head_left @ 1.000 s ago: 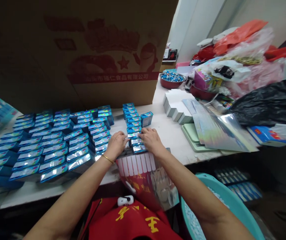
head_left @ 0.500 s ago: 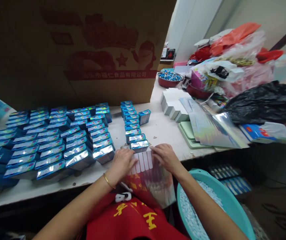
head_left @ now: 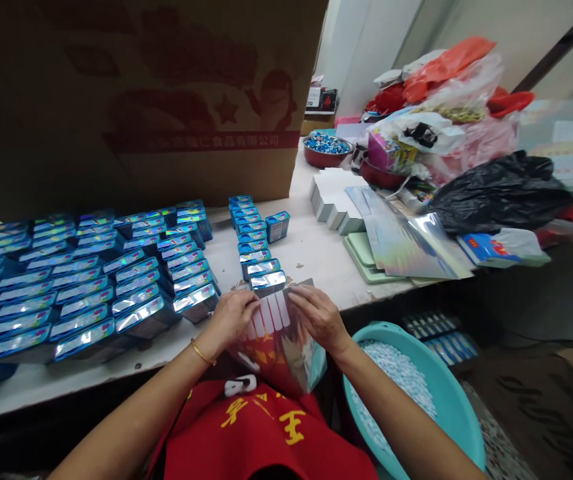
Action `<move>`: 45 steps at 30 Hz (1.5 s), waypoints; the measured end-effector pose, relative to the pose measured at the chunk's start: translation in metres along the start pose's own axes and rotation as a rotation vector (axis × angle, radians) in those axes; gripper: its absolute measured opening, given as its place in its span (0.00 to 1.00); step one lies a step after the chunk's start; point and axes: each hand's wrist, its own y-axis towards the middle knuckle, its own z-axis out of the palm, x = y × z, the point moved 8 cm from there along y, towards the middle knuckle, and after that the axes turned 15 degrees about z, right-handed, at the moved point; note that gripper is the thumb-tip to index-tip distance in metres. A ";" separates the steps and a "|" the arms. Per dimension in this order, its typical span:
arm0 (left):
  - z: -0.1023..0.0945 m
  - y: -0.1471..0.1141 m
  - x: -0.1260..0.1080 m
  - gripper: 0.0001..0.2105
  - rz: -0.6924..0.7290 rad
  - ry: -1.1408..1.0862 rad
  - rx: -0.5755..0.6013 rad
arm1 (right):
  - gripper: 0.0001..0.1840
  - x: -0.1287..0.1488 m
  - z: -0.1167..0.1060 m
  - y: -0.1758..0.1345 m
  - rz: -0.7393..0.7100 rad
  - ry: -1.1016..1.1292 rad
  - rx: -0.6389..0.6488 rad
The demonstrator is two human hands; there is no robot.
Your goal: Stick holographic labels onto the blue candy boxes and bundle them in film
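Note:
Between my two hands is a glossy sheet (head_left: 293, 357) with a row of white strips (head_left: 272, 312) near its top edge. Whether it is see-through or mirror-like I cannot tell; red and yellow show in it. My left hand (head_left: 233, 313) is closed on the sheet's left side, fingers bent at the strips. On the right, my right hand (head_left: 319, 317) pinches the other side, with a corner sticking out above its fingers. Just beyond the sheet, a column of small blue boxes (head_left: 252, 247) stands on the white table (head_left: 311, 257).
Many blue boxes stand in rows (head_left: 83, 293) at left, before a big carton (head_left: 206, 160). Right of centre lie white card stacks (head_left: 336, 197), green trays (head_left: 361, 260) and shiny sheets (head_left: 406, 233). A turquoise tub (head_left: 459, 413) of pale pieces stands below the table edge.
The view has turned a little to the right. The sheet has tilted between my hands, and its upper right corner now shows above my right fingers. Both hands keep their hold.

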 end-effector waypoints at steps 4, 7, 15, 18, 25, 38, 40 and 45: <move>-0.001 -0.002 -0.002 0.08 0.029 0.006 -0.013 | 0.18 0.001 0.002 0.015 0.034 -0.095 0.103; 0.000 -0.007 -0.002 0.08 0.021 0.017 -0.009 | 0.18 0.007 0.009 0.009 -0.075 -0.131 0.120; -0.002 -0.015 -0.003 0.08 0.013 0.039 -0.016 | 0.17 0.013 0.011 -0.011 -0.129 -0.065 0.044; 0.001 -0.015 0.005 0.10 0.000 0.147 -0.003 | 0.13 0.019 -0.012 -0.001 -0.006 0.078 0.118; -0.008 -0.015 0.012 0.09 -0.019 0.036 -0.138 | 0.09 0.005 -0.038 0.057 0.499 0.574 0.258; -0.044 0.014 0.068 0.17 -0.346 -0.879 -0.649 | 0.14 -0.012 0.051 0.100 0.971 1.142 0.267; -0.051 0.021 0.082 0.16 -0.350 -0.805 -0.674 | 0.14 -0.017 0.058 0.110 0.945 1.094 0.204; -0.057 0.041 0.125 0.16 -0.437 -0.582 -0.627 | 0.12 -0.027 0.073 0.142 0.806 0.683 0.062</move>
